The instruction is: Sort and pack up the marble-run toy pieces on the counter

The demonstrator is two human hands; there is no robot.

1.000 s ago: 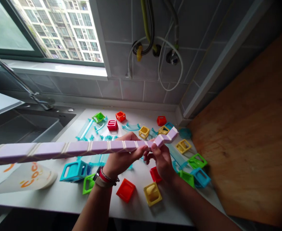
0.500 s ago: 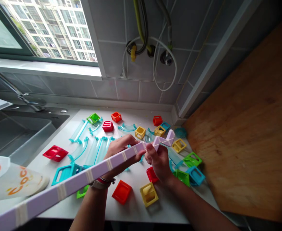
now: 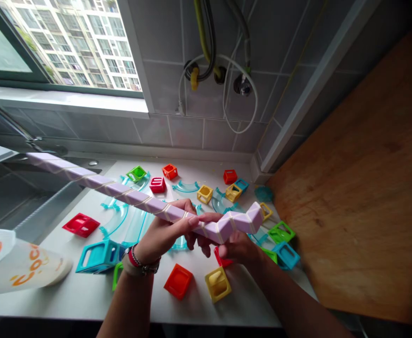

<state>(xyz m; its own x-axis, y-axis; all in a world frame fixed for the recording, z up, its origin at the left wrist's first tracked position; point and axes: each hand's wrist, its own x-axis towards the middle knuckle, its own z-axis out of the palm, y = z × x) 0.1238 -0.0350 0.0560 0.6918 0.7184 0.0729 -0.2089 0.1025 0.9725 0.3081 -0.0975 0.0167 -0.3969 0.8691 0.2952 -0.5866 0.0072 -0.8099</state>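
A long lilac snake puzzle (image 3: 121, 191) with pale bands between its segments stretches across the view. Its left part is straight, reaching over the sink, while its right end is bent in a zigzag. My left hand (image 3: 169, 232) grips the middle, thumb on top and fingers below. Beneath the zigzag, my right hand (image 3: 241, 249) holds the bent part, with its fingertips partly hidden behind the segments. A bracelet and a band circle my left wrist. Under the hands lie a red cube frame (image 3: 223, 257), a yellow cube frame (image 3: 217, 284) and an orange-red one (image 3: 178, 281).
More coloured cube frames and clear turquoise track pieces (image 3: 135, 227) are scattered over the white counter (image 3: 135, 305). A translucent cup (image 3: 33, 263) lies at the left near the sink (image 3: 44, 197). A wooden board (image 3: 361, 188) leans at the right.
The snake puzzle's long left part has swung up from the lower left to over the sink. My left hand has turned, its thumb now on top; my right hand has shifted down slightly.
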